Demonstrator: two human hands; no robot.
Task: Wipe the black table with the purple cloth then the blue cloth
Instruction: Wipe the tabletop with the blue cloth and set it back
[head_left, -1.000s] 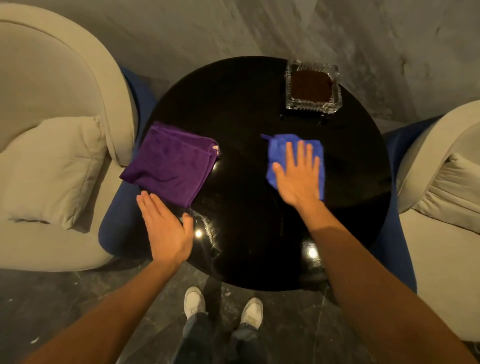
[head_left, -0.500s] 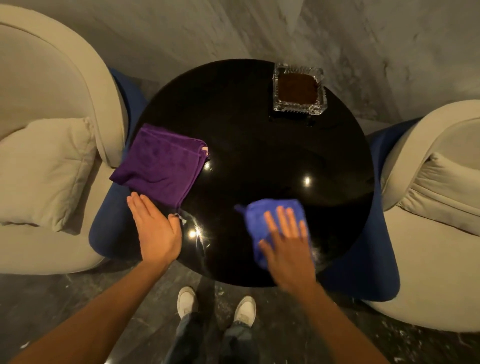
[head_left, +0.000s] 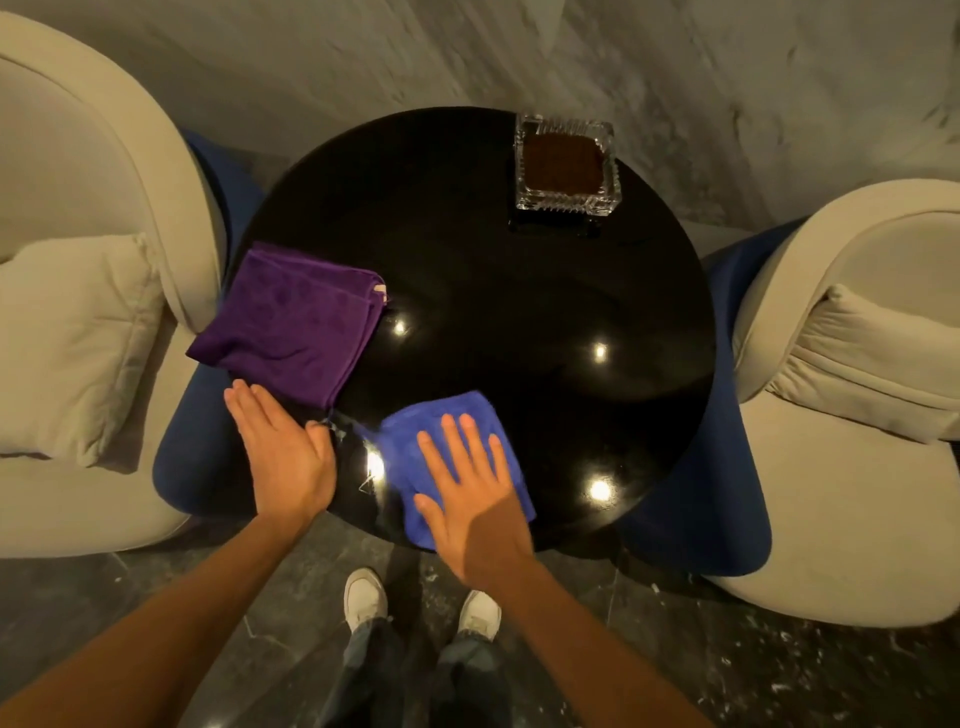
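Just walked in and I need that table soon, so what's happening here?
A person is wiping the round black table. The right hand presses flat on the blue cloth near the table's front edge. The left hand rests flat on the table's left edge, just below the folded purple cloth, which lies untouched. A glass ashtray sits at the far side.

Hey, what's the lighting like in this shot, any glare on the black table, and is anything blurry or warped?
Head view: dim, warm light; the glossy black table throws several small bright glare spots, one beside the blue cloth. Head view: wide-angle bending curves the armchairs at the edges. Head view: both hands look sharp, with the right hand flat on the cloth and the left hand flat on the table.
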